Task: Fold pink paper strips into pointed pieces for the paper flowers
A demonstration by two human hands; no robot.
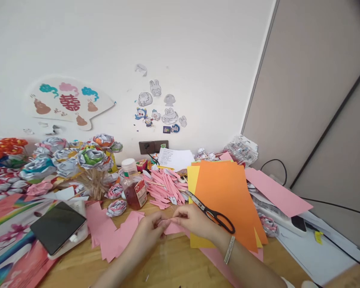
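Note:
Between my two hands is a small piece of pink paper (172,228), held just above the wooden table. My left hand (151,230) pinches its left edge, and my right hand (193,220) pinches it near the top. Fingers hide part of the paper, so its folds are hard to make out. Close behind lies a pile of folded pink paper strips (168,186). To the left are several cut pink paper pieces (117,236). Black-handled scissors (211,212) rest on orange paper sheets (225,188), right beside my right hand.
A bottle of red liquid (133,188) stands behind my left hand. Folded paper flowers (91,160) crowd the back left. A dark tablet (58,227) lies at the left. Pink sheets (280,194) rest over a white box at the right. A handwritten note (175,159) leans against the wall.

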